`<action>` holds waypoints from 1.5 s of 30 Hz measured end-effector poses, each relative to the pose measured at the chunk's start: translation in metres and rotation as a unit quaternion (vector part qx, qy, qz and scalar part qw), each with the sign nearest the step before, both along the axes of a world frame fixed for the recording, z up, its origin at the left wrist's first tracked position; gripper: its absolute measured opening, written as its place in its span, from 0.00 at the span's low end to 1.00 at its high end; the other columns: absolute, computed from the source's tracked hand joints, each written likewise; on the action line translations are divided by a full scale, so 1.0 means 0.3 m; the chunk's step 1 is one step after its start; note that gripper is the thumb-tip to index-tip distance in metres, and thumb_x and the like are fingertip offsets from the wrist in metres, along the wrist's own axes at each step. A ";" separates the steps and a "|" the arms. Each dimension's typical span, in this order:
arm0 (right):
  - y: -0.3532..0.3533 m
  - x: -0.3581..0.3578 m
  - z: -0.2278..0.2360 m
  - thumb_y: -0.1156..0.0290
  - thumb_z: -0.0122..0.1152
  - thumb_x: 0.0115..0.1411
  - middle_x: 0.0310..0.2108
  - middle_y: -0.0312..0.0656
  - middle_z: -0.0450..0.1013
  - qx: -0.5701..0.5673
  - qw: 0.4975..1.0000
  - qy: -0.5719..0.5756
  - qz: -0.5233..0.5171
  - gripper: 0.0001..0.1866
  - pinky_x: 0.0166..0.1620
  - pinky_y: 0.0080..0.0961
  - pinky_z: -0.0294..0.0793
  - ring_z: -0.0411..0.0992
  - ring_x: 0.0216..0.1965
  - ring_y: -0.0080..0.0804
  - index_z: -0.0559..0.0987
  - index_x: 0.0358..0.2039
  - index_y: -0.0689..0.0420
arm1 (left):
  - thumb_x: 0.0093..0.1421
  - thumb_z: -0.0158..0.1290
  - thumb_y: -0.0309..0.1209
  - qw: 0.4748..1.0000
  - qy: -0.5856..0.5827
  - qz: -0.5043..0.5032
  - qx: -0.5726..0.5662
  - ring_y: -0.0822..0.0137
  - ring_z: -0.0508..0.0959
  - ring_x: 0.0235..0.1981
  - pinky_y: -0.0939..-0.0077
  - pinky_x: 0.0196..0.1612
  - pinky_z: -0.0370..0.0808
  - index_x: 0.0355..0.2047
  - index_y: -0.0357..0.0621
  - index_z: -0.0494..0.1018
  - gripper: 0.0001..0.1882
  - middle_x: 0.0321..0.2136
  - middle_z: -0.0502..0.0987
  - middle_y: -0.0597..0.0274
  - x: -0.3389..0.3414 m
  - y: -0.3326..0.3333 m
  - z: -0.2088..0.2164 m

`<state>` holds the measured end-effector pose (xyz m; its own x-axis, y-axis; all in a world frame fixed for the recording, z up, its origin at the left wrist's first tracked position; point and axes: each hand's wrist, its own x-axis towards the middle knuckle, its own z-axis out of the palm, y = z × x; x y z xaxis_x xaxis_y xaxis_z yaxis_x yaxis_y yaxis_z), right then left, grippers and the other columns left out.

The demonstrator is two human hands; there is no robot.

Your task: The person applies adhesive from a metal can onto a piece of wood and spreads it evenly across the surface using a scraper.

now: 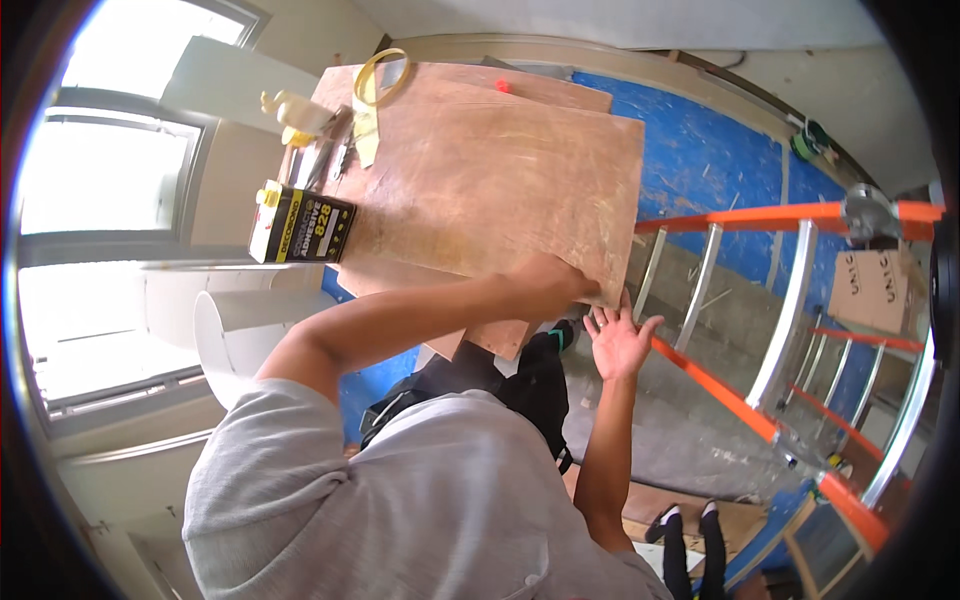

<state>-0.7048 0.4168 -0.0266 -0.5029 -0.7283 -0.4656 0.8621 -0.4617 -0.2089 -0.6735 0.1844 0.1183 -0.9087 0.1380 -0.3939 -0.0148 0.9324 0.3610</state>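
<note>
A large thin wooden board [500, 190] lies on a stack of similar boards in front of me. My left hand [555, 280] reaches across to the board's near right corner, its fingers curled down at the edge. What the left fingers hold, if anything, is too small to make out. Just beside that corner, my right hand [620, 345] is open, palm up with fingers spread, the fingertips close to the board's edge. I see nothing in the right hand.
A black-and-yellow adhesive can [305, 225], a cream squeeze bottle [300, 110] and a yellow ring-shaped roll [385, 78] sit at the left. An orange ladder [740, 215] lies right, over blue floor sheeting [690, 150]. Another person's legs [690, 550] show lower right.
</note>
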 end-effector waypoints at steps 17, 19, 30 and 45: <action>-0.031 -0.038 0.094 0.18 0.27 0.58 0.76 0.47 0.47 0.171 0.982 0.046 0.070 0.59 0.71 0.55 0.19 0.37 0.76 0.51 0.43 0.76 0.51 | 0.57 0.58 0.34 0.968 0.093 0.229 0.046 0.56 0.85 0.37 0.61 0.36 0.81 0.34 0.45 0.84 0.09 0.37 0.85 0.57 -0.441 -0.051 -0.241; -0.023 -0.027 0.083 0.18 0.27 0.58 0.75 0.49 0.46 0.165 0.985 0.019 0.048 0.59 0.71 0.56 0.20 0.37 0.76 0.51 0.43 0.76 0.52 | 0.55 0.54 0.26 0.985 0.021 0.066 0.157 0.50 0.84 0.42 0.55 0.42 0.81 0.43 0.41 0.82 0.15 0.41 0.83 0.45 -0.402 0.071 -0.046; 0.164 0.316 0.102 0.55 0.51 0.73 0.49 0.42 0.79 0.457 0.761 0.270 0.372 0.24 0.45 0.32 0.76 0.78 0.39 0.31 0.73 0.58 0.62 | 0.61 0.60 0.26 0.678 0.117 0.545 0.480 0.70 0.81 0.40 0.73 0.49 0.77 0.47 0.35 0.78 0.15 0.39 0.83 0.63 0.855 -0.902 0.314; -1.562 1.144 0.362 0.42 0.77 0.45 0.73 0.67 0.38 0.136 0.575 0.779 0.209 0.73 0.71 0.55 0.47 0.40 0.75 0.61 0.37 0.73 0.67 | 0.68 0.53 0.45 0.047 0.533 0.326 0.779 0.45 0.76 0.53 0.39 0.64 0.65 0.62 0.40 0.68 0.29 0.55 0.76 0.44 1.531 -1.293 -0.162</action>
<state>-0.3617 -0.0517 0.0821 -0.2713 -0.9439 0.1881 -0.4468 -0.0497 -0.8933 -0.2142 -0.2035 0.0698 -0.3090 -0.9498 -0.0498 0.9443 -0.3126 0.1030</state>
